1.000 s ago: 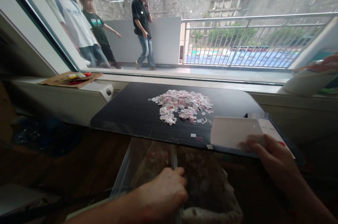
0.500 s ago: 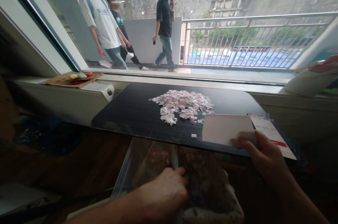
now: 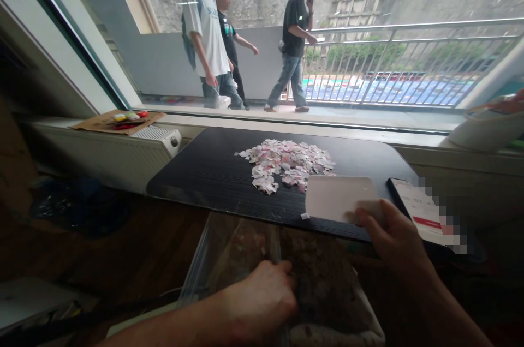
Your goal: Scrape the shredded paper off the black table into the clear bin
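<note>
Noted, frame centre: paper scraps (image 3: 286,159) on tabletop (image 3: 204,175), window sill (image 3: 254,121) behind. Right of centre: card (image 3: 333,197) in right hand (image 3: 395,235); farther right, phone (image 3: 417,205). Lower centre: container (image 3: 198,268), left hand (image 3: 264,289) at edge. Mid-left: cardboard (image 3: 96,122) on radiator (image 3: 118,159).

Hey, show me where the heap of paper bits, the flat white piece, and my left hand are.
Heap of paper bits (image 3: 286,157): head view, middle of the heap.
Flat white piece (image 3: 335,195): head view, its broad face.
Left hand (image 3: 265,289): head view, back of the hand.
</note>
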`<state>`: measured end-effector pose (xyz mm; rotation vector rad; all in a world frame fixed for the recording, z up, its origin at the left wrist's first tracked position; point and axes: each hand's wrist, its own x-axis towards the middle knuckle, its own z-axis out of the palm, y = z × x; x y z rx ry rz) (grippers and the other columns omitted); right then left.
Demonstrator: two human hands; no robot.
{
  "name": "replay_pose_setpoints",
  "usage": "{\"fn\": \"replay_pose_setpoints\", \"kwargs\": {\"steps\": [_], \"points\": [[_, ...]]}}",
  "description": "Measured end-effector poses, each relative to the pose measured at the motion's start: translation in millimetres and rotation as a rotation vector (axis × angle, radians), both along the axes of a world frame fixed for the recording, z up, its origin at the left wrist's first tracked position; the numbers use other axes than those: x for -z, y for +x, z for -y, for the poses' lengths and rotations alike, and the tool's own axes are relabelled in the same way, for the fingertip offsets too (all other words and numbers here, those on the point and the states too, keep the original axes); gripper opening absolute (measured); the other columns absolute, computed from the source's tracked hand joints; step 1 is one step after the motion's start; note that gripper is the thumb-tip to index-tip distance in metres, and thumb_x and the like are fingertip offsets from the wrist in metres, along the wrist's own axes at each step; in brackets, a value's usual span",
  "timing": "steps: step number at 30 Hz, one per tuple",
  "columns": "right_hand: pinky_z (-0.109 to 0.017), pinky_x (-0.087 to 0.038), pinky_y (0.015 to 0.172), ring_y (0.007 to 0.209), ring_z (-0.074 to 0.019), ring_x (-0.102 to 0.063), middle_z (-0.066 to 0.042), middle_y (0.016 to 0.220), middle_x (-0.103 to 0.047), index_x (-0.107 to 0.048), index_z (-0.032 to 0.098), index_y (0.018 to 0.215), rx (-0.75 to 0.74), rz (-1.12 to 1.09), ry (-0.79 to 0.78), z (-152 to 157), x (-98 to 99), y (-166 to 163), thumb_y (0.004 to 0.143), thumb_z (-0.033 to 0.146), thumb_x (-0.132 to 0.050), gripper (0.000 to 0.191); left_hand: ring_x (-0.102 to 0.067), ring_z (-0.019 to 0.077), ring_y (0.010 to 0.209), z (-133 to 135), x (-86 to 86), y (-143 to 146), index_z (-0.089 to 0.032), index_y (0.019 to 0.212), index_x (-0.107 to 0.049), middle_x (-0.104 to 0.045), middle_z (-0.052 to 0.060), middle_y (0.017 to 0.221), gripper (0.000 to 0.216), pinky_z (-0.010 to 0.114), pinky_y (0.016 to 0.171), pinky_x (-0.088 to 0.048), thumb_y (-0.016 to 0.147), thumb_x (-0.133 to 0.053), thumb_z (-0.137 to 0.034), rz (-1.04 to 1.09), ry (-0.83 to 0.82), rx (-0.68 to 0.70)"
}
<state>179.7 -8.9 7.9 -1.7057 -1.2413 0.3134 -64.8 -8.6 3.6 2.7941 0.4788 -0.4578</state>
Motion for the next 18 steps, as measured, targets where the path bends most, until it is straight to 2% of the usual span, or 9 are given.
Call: {"fn": "replay_pose_setpoints", "kwargs": {"steps": [5,12,18], "points": [[-0.029,-0.048,0.055,0.058,-0.0185,-0.06,0.001,0.066,-0.066,-0.063,0.024,0.08,-0.034,-0.012,0.001,-3.4,2.8,5.5,0.08,0.039,-0.06,0.015,-0.057,0.0242,0.085,-0.8,0.3,0.2,-0.014,0.07,-0.064,-0.065,0.008,0.077,0.009,0.032,0.048,-0.027,0.078,-0.065,-0.018,-0.026,-0.009,0.006],[-0.029,-0.05,0.056,0.063,-0.0189,-0.063,0.0,0.071,-0.07,-0.066,0.023,0.083,-0.184,-0.124,-0.082,-13.3,13.3,21.1,0.081,0.04,-0.061,0.018,-0.058,0.0241,0.085,0.0,-1.2,0.6,-0.015,0.07,-0.064,-0.066,0.007,0.078,0.012,0.033,0.049,-0.028,0.082,-0.064,-0.017,-0.004,-0.014,-0.021],[-0.029,-0.051,0.06,0.065,-0.0199,-0.063,0.001,0.071,-0.07,-0.067,0.024,0.082,-0.178,-0.173,-0.067,5.2,-0.5,15.9,0.081,0.04,-0.062,0.016,-0.057,0.0229,0.08,-1.2,-2.3,-0.7,-0.014,0.066,-0.063,-0.063,0.008,0.072,0.011,0.034,0.047,-0.028,0.077,-0.067,-0.015,-0.012,0.014,0.026]]}}
